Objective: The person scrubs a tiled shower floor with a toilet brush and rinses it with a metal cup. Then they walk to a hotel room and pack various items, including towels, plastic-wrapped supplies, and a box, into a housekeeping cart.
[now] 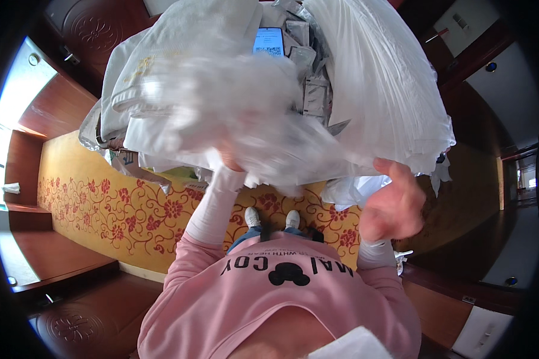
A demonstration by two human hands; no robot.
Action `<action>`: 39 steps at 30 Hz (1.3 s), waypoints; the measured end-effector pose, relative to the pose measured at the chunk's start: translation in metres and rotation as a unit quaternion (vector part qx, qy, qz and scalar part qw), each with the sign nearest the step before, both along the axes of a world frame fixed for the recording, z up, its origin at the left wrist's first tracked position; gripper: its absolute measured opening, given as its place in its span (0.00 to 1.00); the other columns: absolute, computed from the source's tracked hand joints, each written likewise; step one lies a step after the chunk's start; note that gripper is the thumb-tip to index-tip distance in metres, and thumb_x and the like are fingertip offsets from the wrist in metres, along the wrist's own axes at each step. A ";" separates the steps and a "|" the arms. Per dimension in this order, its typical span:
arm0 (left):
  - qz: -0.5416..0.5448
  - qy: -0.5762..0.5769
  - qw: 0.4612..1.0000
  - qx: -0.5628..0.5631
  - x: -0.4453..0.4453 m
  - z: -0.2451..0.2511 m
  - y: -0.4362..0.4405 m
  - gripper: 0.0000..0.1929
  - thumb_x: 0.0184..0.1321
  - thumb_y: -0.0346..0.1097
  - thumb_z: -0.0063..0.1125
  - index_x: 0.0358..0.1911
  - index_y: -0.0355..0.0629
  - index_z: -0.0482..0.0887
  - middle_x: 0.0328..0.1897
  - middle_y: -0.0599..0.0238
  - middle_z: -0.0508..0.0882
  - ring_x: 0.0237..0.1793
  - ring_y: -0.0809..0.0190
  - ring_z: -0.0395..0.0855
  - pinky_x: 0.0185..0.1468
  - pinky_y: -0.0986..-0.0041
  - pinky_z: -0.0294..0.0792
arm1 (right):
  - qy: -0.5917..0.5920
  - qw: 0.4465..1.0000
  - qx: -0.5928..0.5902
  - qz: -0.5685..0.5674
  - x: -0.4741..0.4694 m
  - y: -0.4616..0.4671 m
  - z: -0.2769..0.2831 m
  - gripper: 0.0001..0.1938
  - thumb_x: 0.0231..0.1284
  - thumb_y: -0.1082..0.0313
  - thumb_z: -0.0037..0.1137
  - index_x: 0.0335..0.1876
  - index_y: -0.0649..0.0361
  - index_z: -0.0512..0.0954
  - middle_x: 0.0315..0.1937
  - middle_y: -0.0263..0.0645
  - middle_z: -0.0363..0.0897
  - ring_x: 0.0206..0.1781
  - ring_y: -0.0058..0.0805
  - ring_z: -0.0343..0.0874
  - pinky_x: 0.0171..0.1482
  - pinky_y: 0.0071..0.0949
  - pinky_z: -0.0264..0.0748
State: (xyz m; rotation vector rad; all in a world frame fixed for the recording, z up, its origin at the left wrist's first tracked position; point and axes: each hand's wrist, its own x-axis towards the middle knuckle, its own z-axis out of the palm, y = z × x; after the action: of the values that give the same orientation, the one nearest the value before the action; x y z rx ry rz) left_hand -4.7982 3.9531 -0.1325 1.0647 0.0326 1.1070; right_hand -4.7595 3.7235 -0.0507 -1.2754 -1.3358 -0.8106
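Observation:
A thin, whitish translucent plastic bag or sheet [251,121], blurred by motion, spreads in front of me over a cart heaped with white linens. My left hand [228,152] is partly hidden by it, and how its fingers lie cannot be seen. My right hand [393,202] is raised at the right, blurred, its thumb near the edge of the white material; whether it grips anything is unclear. Folded white towels [137,89] lie at the cart's left. A large white bundle [377,80] fills its right side. Small clear packets [315,96] and a lit phone [268,42] lie between them.
Patterned yellow and red carpet [117,206] runs beneath the cart. Dark wooden doors [94,29] line the corridor. A plastic bag [152,172] hangs at the cart's left side, and whitish plastic [355,190] hangs low near my right hand.

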 end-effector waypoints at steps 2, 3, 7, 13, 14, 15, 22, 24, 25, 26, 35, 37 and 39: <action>0.019 -0.041 0.992 -0.115 -0.019 0.017 0.024 0.22 0.60 0.39 0.57 0.57 0.40 0.74 0.54 0.62 0.78 0.54 0.60 0.77 0.60 0.67 0.69 | 0.132 0.989 -0.039 -0.050 -0.007 -0.006 -0.008 0.22 0.63 0.58 0.58 0.54 0.68 0.69 0.47 0.48 0.76 0.36 0.40 0.80 0.36 0.34 0.77; 0.036 -0.050 0.987 -0.149 -0.026 0.025 0.031 0.22 0.61 0.39 0.57 0.57 0.40 0.74 0.54 0.63 0.79 0.53 0.61 0.77 0.59 0.68 0.69 | 0.222 0.970 -0.074 -0.072 -0.010 -0.006 -0.014 0.22 0.61 0.59 0.60 0.53 0.68 0.71 0.46 0.48 0.76 0.35 0.38 0.80 0.35 0.32 0.76; -0.019 -0.072 0.974 -0.215 -0.061 0.038 0.040 0.16 0.64 0.38 0.52 0.50 0.35 0.77 0.50 0.60 0.82 0.51 0.58 0.79 0.59 0.68 0.70 | 0.363 0.927 -0.085 -0.043 -0.017 0.008 -0.026 0.27 0.57 0.60 0.65 0.57 0.67 0.71 0.50 0.45 0.75 0.45 0.33 0.77 0.43 0.30 0.75; -0.422 0.037 0.877 -0.228 -0.112 -0.014 0.038 0.19 0.56 0.37 0.57 0.47 0.31 0.78 0.48 0.53 0.82 0.47 0.55 0.82 0.56 0.64 0.73 | 0.388 0.912 -0.130 -0.001 -0.028 0.029 -0.008 0.57 0.43 0.25 0.61 0.71 0.64 0.58 0.64 0.47 0.66 0.61 0.35 0.70 0.50 0.28 0.70; -0.481 0.086 0.834 -0.255 -0.114 -0.027 0.037 0.19 0.54 0.35 0.58 0.47 0.29 0.78 0.48 0.51 0.82 0.46 0.54 0.82 0.56 0.64 0.73 | 0.410 0.903 -0.129 0.004 -0.032 0.031 -0.006 0.58 0.42 0.24 0.61 0.72 0.64 0.57 0.65 0.47 0.65 0.61 0.35 0.70 0.50 0.28 0.70; -0.507 0.109 0.809 -0.276 -0.114 -0.039 0.037 0.20 0.52 0.33 0.59 0.48 0.28 0.78 0.48 0.50 0.82 0.46 0.54 0.82 0.56 0.63 0.72 | 0.426 0.895 -0.136 0.009 -0.034 0.032 -0.006 0.58 0.41 0.24 0.61 0.72 0.63 0.57 0.65 0.46 0.65 0.61 0.35 0.70 0.50 0.28 0.70; -0.644 0.271 0.633 -0.334 -0.122 -0.059 -0.008 0.40 0.47 0.44 0.70 0.63 0.31 0.68 0.57 0.50 0.79 0.55 0.53 0.80 0.61 0.62 0.71 | 0.469 0.859 -0.204 -0.011 -0.059 0.012 -0.041 0.36 0.52 0.50 0.68 0.65 0.59 0.69 0.58 0.36 0.72 0.51 0.24 0.74 0.43 0.19 0.71; -0.651 0.201 0.640 -0.355 -0.131 -0.061 -0.033 0.43 0.46 0.46 0.71 0.65 0.32 0.66 0.60 0.49 0.76 0.57 0.52 0.79 0.62 0.62 0.70 | 0.498 0.844 -0.192 -0.047 -0.069 -0.006 -0.053 0.12 0.58 0.78 0.61 0.47 0.63 0.81 0.42 0.31 0.80 0.38 0.16 0.76 0.37 0.13 0.69; -0.624 0.143 0.655 -0.402 -0.144 -0.064 -0.049 0.43 0.46 0.46 0.72 0.65 0.32 0.66 0.61 0.48 0.76 0.57 0.52 0.78 0.62 0.62 0.70 | 0.510 0.839 -0.172 -0.084 -0.074 -0.017 -0.058 0.09 0.59 0.79 0.59 0.45 0.64 0.81 0.39 0.30 0.80 0.37 0.15 0.75 0.37 0.13 0.68; -0.641 0.014 0.636 -0.429 -0.143 -0.071 -0.067 0.43 0.46 0.47 0.71 0.65 0.33 0.66 0.61 0.48 0.76 0.58 0.51 0.78 0.62 0.61 0.70 | 0.517 0.834 -0.151 -0.120 -0.077 -0.029 -0.062 0.07 0.60 0.80 0.58 0.42 0.65 0.82 0.36 0.29 0.80 0.35 0.15 0.74 0.37 0.13 0.68; -0.682 0.116 0.618 -0.374 -0.189 -0.086 -0.189 0.47 0.43 0.47 0.73 0.68 0.37 0.63 0.63 0.49 0.74 0.61 0.52 0.74 0.63 0.61 0.67 | 0.535 0.763 -0.361 0.044 -0.107 -0.211 -0.126 0.07 0.52 0.83 0.56 0.37 0.66 0.80 0.37 0.35 0.77 0.43 0.25 0.75 0.45 0.22 0.71; -0.669 0.240 0.598 -0.371 -0.196 -0.085 -0.211 0.48 0.42 0.47 0.73 0.68 0.38 0.62 0.63 0.49 0.74 0.60 0.51 0.74 0.63 0.61 0.67 | 0.626 0.679 -0.377 0.066 -0.119 -0.253 -0.165 0.07 0.55 0.77 0.57 0.40 0.64 0.78 0.45 0.34 0.78 0.47 0.23 0.75 0.48 0.23 0.72; -0.663 0.283 0.560 -0.408 -0.197 -0.090 -0.234 0.46 0.45 0.48 0.70 0.68 0.38 0.62 0.62 0.47 0.75 0.58 0.49 0.76 0.63 0.59 0.68 | 0.739 0.622 -0.245 0.086 -0.124 -0.298 -0.199 0.12 0.60 0.69 0.58 0.47 0.63 0.78 0.46 0.32 0.78 0.47 0.23 0.77 0.48 0.22 0.73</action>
State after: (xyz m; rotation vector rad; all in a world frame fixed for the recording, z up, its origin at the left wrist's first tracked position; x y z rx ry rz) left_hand -4.9947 3.7189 -0.2226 0.2614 0.1973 -0.6945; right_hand -4.8837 3.4254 -0.2495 -1.5175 -0.1921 0.8366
